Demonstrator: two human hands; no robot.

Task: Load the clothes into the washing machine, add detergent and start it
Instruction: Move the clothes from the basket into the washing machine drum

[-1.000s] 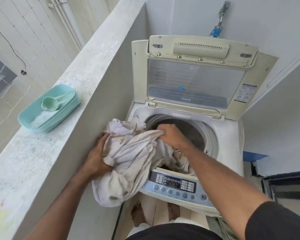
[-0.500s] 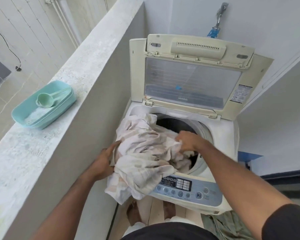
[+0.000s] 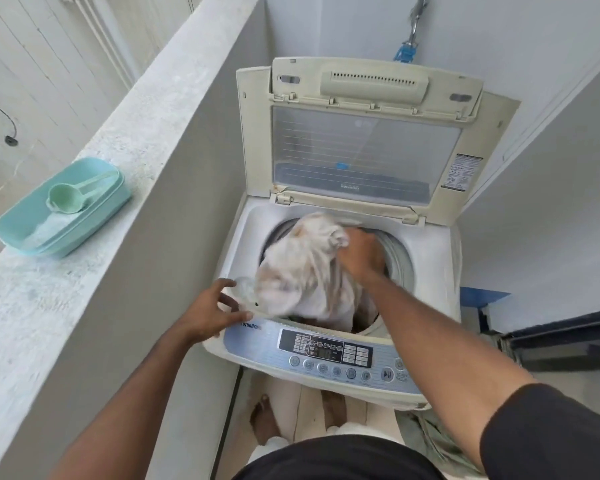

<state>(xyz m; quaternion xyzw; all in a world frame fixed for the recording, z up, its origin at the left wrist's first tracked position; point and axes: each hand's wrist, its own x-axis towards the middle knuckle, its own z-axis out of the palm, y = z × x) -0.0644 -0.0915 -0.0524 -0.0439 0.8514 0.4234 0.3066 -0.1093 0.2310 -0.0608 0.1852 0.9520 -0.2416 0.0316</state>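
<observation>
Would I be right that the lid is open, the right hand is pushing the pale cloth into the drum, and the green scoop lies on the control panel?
Not quite: the head view shows the green scoop lying in the teal tub on the ledge, not on the control panel. The lid, right hand and pale cloth are as you say.

The washing machine point(image 3: 329, 344) is a white top-loader with its cream lid point(image 3: 364, 140) raised upright at 12 o'clock, clear window facing forward. The round drum opening point(image 3: 395, 258) is exposed. A pale cream cloth point(image 3: 302, 268) lies bunched over the drum's 9 o'clock rim, partly hanging inside. The blue-grey control panel point(image 3: 326, 355) runs along the 6 o'clock edge. At 9 o'clock, a teal detergent tub point(image 3: 84, 216) rests on a ledge, with 1 green scoop point(image 3: 66, 199) lying in it.
</observation>
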